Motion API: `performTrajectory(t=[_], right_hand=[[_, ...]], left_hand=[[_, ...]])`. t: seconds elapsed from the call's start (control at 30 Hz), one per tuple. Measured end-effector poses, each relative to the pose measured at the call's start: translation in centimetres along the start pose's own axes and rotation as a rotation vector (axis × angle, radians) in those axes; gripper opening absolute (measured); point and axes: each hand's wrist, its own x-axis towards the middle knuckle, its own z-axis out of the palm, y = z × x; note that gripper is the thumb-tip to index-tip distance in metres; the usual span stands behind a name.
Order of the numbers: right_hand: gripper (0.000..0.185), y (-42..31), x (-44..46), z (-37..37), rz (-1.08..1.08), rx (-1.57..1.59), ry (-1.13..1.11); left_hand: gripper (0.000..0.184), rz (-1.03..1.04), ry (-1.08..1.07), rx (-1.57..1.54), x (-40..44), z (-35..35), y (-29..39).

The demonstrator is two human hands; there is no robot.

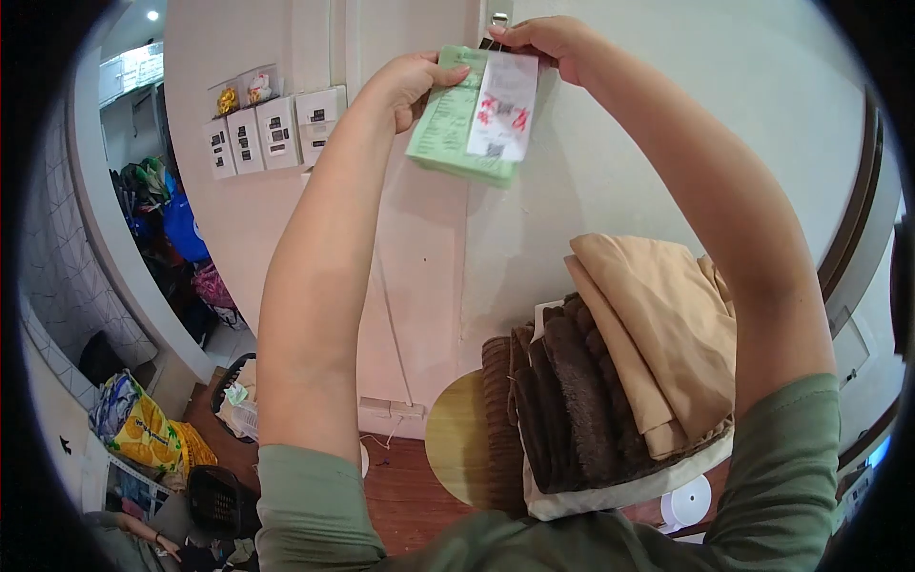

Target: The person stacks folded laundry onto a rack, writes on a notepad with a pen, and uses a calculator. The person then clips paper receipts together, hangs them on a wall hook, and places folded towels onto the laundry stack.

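Observation:
A stack of green printed slips is held up against the pale wall. A white paper with red print lies over its right part. My left hand grips the stack's upper left edge, thumb on the front and fingers behind. A black binder clip sits at the stack's top edge. My right hand is closed at the clip, its fingertips pinching there; some of its fingers are hidden behind the papers. Just above the clip, a small metal hook or holder is fixed on the wall.
White switch plates and two small figurines are on the wall at left. Below, folded brown and tan cloths are piled beside a round wooden surface. A yellow bag and dark basket stand lower left.

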Motion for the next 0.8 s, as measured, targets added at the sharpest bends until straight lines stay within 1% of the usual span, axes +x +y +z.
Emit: performTrajectory(t=[0.03, 0.1, 0.2, 0.3, 0.43, 0.5, 0.6, 0.63, 0.7, 0.8], right_hand=[[0.036, -0.1, 0.2, 0.2, -0.010, -0.072, 0.046], [0.033, -0.1, 0.7, 0.5, -0.033, -0.213, 0.138], [0.020, -0.1, 1.1, 1.0, -0.050, -0.160, 0.208], [0.017, -0.3, 0.6, 1.2, 0.014, 0.081, 0.124], [0.020, 0.3, 0.5, 1.6, -0.052, 0.119, 0.156], [0.021, 0.4, 0.1, 1.8, -0.083, 0.137, 0.163], [0.019, -0.1, -0.2, 1.8, -0.074, 0.073, 0.171], [0.021, -0.2, -0.3, 1.8, -0.061, 0.064, 0.161], [0.026, -0.4, -0.7, 1.8, -0.031, 0.042, 0.148], [0.037, 0.4, 0.4, 1.0, -0.134, -0.077, 0.143]], left_hand=[[0.035, -0.026, -0.035, 0.028, -0.1, -0.3, 0.0], [0.036, -0.012, -0.022, 0.030, 0.5, -0.7, -0.9], [0.037, 0.000, -0.025, -0.004, 0.5, -0.4, -1.1], [0.036, -0.019, 0.013, -0.025, 0.7, 0.7, -0.4], [0.036, -0.037, 0.030, 0.012, 1.2, 0.9, -0.1], [0.034, 0.017, 0.036, -0.007, 0.9, 0.7, 0.2], [0.033, 0.133, 0.035, -0.056, 1.4, 0.4, 0.0], [0.033, 0.174, 0.032, -0.076, 1.7, 0.2, -0.2], [0.033, 0.219, 0.022, -0.014, 2.3, 0.1, -0.1], [0.034, 0.294, 0.060, -0.013, 2.5, 0.3, -0.8]])
